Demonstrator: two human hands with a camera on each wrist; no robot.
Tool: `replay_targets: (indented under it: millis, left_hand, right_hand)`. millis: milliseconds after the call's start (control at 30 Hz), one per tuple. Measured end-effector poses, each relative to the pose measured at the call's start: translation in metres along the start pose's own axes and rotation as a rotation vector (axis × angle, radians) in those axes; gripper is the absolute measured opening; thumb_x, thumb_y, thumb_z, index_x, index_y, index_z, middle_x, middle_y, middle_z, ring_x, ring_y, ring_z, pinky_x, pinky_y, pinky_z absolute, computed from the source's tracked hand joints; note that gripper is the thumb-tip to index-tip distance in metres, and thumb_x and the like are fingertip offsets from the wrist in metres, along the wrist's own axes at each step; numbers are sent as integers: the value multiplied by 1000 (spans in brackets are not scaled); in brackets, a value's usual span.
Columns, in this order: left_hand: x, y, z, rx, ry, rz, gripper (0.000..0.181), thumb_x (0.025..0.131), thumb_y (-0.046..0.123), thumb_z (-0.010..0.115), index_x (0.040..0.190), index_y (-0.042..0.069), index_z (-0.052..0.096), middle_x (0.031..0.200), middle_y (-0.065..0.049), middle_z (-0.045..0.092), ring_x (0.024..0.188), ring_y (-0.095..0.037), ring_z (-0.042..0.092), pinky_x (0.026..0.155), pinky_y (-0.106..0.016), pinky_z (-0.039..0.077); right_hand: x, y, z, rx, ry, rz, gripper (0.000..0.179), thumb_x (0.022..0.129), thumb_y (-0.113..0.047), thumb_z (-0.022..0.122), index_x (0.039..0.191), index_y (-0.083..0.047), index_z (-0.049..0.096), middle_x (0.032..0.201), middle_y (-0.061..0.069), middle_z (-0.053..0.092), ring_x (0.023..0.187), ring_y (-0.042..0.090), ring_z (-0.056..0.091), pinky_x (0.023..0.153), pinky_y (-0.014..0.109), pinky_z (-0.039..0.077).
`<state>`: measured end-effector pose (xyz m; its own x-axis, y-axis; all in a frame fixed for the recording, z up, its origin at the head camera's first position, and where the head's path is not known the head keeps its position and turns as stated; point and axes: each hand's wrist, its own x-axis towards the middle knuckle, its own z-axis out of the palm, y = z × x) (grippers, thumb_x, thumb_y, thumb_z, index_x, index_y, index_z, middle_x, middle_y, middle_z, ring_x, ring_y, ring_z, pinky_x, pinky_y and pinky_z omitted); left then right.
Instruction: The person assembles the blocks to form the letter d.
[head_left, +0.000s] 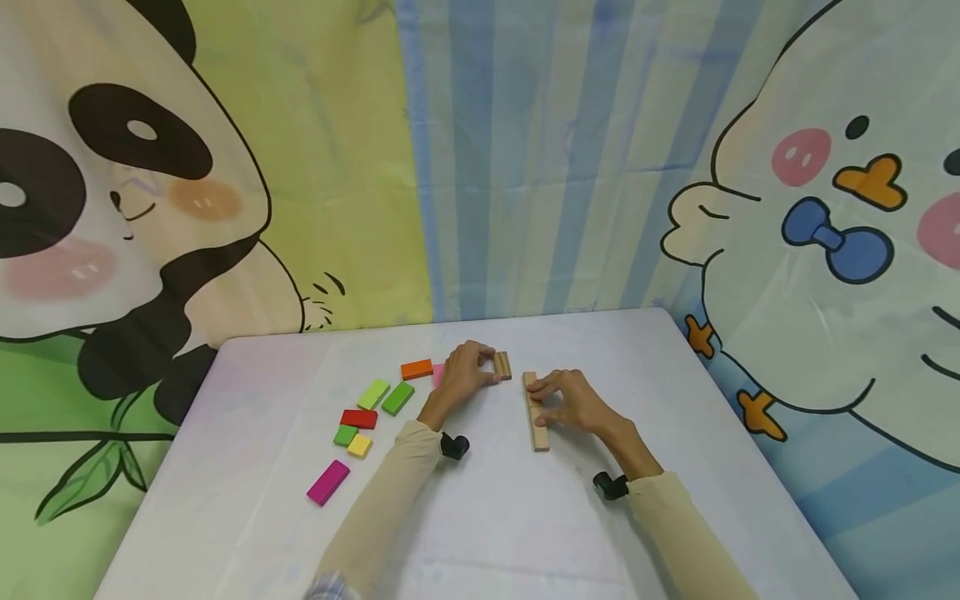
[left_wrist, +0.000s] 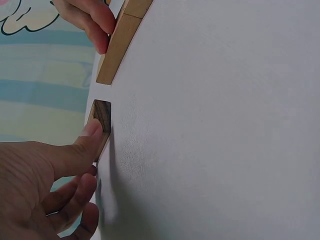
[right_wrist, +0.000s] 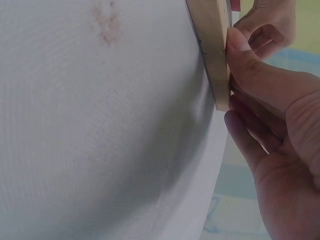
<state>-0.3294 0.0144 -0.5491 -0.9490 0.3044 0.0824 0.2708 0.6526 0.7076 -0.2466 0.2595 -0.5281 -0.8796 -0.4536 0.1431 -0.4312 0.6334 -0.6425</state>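
Just below frame centre, the left hand (head_left: 465, 373) pinches a short, striped brown wooden block (head_left: 503, 365); rightward, the right hand (head_left: 576, 402) grips a long, pale wooden bar (head_left: 540, 437).

The near table (head_left: 517, 517) gives passage; a wooden strip (head_left: 535, 406) (coloured blocks (head_left: 359, 418) leftward) obstructs beyond.

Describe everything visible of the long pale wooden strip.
The pale wooden strip is narrow, straight-edged and looks like bare wood. In the left wrist view a thin line crosses it, perhaps a joint between end-to-end blocks. It lies on the white table, long side running away from the person, apart from the smaller striped wooden piece. The right hand touches it with thumb and fingers.
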Motion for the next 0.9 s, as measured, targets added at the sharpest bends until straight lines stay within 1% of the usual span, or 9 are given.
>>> replay_targets:
  millis: [167,300,533,667,900]
  left_hand:
    - [7,3,3,-5,-7,-11,46,89,17,93,132,8,78,116,-10,77,101,-24,64,91,-39,52]
    - [14,4,5,-31,-9,-4,46,88,15,93,130,5,79,114,-12,79,98,-24,63,88,-37,50]
    - [24,5,10,-89,-4,3,44,85,11,95,125,3,80,111,-12,80,101,-26,70,91,-38,54]
    - [26,9,11,-112,-9,-9,44,85,10,94,125,2,79,111,-12,80,104,-29,72,93,-40,54]
    - [27,12,15,-121,2,-16,39,88,10,92,124,3,80,111,-12,81,104,-30,73,91,-40,54]
  right_hand:
    - [1,2,1,-4,-7,0,46,76,-8,99,116,4,82,129,16,80,126,40,73,114,62,52]
    - [1,3,2,-8,-12,-1,46,76,-9,99,117,3,82,129,15,80,126,39,73,114,61,52]
    - [2,1,1,-15,-12,15,46,76,-8,99,117,3,82,129,13,80,126,37,73,113,59,53]
    - [2,2,1,-21,-15,20,45,76,-8,99,117,3,82,130,13,80,127,37,73,114,58,52]
    - [1,4,1,-25,-11,25,45,77,-8,99,117,2,82,130,13,80,128,36,73,115,58,52]
